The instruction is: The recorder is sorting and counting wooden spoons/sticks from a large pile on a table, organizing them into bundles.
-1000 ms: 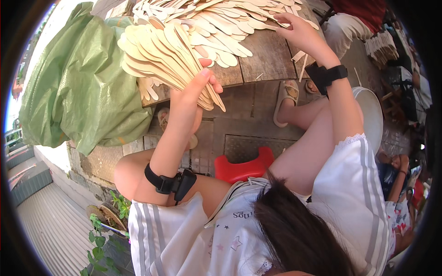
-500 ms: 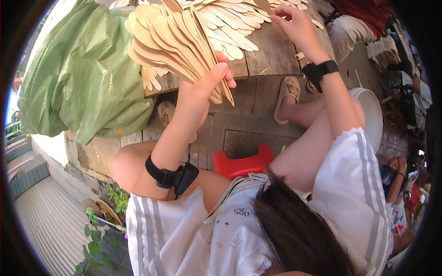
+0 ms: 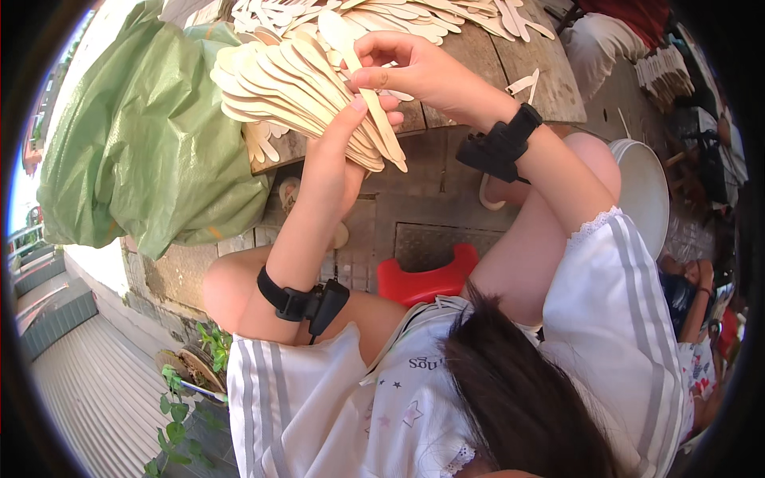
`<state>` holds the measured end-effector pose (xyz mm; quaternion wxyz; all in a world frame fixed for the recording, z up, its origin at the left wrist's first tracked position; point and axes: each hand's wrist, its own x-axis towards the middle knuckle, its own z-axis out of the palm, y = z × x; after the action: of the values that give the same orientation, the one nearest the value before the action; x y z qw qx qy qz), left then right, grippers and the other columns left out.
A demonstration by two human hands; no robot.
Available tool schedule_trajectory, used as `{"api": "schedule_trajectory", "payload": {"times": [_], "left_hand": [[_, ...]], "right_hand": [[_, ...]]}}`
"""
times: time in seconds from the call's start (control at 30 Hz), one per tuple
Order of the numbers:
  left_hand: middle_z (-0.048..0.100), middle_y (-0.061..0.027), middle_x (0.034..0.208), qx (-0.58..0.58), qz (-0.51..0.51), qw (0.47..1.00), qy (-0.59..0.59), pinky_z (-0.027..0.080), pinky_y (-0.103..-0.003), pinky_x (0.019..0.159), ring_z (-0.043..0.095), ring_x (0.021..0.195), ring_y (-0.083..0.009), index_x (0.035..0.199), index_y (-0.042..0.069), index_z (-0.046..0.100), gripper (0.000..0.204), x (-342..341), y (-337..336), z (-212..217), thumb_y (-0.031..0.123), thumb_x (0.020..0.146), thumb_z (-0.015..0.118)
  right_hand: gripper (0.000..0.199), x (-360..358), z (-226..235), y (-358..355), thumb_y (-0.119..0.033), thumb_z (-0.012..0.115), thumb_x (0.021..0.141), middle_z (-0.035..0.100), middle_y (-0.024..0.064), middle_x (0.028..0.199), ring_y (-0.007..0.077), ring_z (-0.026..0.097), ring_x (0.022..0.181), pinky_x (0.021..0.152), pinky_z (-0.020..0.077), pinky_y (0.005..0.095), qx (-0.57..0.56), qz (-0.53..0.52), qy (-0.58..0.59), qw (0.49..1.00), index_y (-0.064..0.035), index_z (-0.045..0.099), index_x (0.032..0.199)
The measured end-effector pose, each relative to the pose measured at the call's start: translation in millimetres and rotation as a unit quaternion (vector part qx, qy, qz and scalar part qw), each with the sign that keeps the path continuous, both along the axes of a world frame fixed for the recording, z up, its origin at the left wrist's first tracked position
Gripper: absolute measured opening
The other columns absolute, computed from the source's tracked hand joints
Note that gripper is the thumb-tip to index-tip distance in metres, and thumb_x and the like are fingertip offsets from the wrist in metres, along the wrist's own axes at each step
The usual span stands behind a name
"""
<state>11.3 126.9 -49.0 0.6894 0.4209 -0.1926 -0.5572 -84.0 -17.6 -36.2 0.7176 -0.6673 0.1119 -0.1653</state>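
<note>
My left hand (image 3: 343,131) is closed round a fanned bundle of flat pale wooden spoons (image 3: 279,84), their wide rounded ends pointing up and left. Against the bundle's right side, my right hand (image 3: 406,73) pinches a single wooden spoon (image 3: 370,99) between thumb and fingers. That spoon stands with its broad end up, its narrow handle lying along the bundle. Many more loose wooden spoons (image 3: 398,24) lie heaped on the wooden table (image 3: 462,68) beyond my hands. My left fingers are partly hidden behind the bundle.
A big green woven sack (image 3: 143,143) sits at the table's left. Below is a red plastic stool (image 3: 426,279); a white bucket (image 3: 641,191) stands by my right knee. Another person's light trousers (image 3: 602,56) show at the far right, near stacked wooden pieces (image 3: 665,72).
My right hand has moved left and nearer, from the heap's right side to the bundle, bringing a spoon with it. My left hand still holds the bundle, now slightly lower and tilted more to the left.
</note>
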Motion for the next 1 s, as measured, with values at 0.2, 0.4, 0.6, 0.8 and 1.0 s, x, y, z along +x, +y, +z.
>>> {"api": "schedule_trajectory", "payload": {"times": [0.2,0.4,0.6,0.8,1.0], "left_hand": [[0.06,-0.0097,0.1,-0.059,-0.019,0.997,0.038,0.051,-0.035,0.082,0.06,0.089,-0.0189,0.125,0.002,0.044,0.037,4.9,3.7,-9.8,0.013,0.092,0.056],[0.056,-0.0057,0.093,-0.053,0.052,0.994,0.076,0.049,-0.036,0.081,0.057,0.083,-0.0169,0.113,0.006,0.048,0.025,10.4,8.2,-14.4,0.006,0.09,0.058],[0.054,-0.0053,0.089,-0.06,0.05,0.993,0.092,0.048,-0.035,0.08,0.054,0.083,-0.0165,0.111,0.007,0.048,0.024,10.5,10.0,-9.9,0.006,0.089,0.058],[0.052,-0.004,0.089,-0.047,0.048,0.995,0.067,0.045,-0.033,0.082,0.052,0.084,-0.0153,0.112,0.009,0.047,0.023,7.6,9.3,-5.1,0.007,0.091,0.056],[0.051,-0.0024,0.091,-0.055,0.052,0.996,0.049,0.043,-0.033,0.084,0.05,0.086,-0.0147,0.113,0.01,0.046,0.023,7.5,7.5,-7.3,0.008,0.092,0.055]], "right_hand": [[0.018,3.7,-1.4,-7.6,-0.023,0.067,0.085,0.053,-0.0048,0.082,0.005,0.051,0.072,0.067,0.0424,0.0219,-0.14,0.008,-0.018,0.99,-0.009,0.06,0.095],[0.027,2.8,-18.4,-32.3,-0.029,0.066,0.085,0.057,0.0027,0.084,0.0119,0.053,0.079,0.069,0.0445,0.027,-0.289,-0.145,0.134,0.937,-0.0068,0.06,0.101],[0.038,-8.9,-65.9,-47.2,-0.027,0.069,0.078,0.061,0.0118,0.088,0.0218,0.059,0.083,0.069,0.0485,0.032,-0.501,-0.178,0.207,0.821,-0.0034,0.058,0.106],[0.032,-11.3,-51.2,-51.4,-0.021,0.065,0.077,0.065,0.0126,0.083,0.0228,0.063,0.077,0.069,0.0503,0.0331,-0.389,-0.122,0.272,0.872,-0.0005,0.061,0.102],[0.022,-20.1,-33.9,-66.0,-0.022,0.062,0.08,0.066,0.009,0.082,0.0154,0.063,0.078,0.067,0.0484,0.0277,-0.383,-0.197,0.261,0.864,-0.0038,0.066,0.092]]}}
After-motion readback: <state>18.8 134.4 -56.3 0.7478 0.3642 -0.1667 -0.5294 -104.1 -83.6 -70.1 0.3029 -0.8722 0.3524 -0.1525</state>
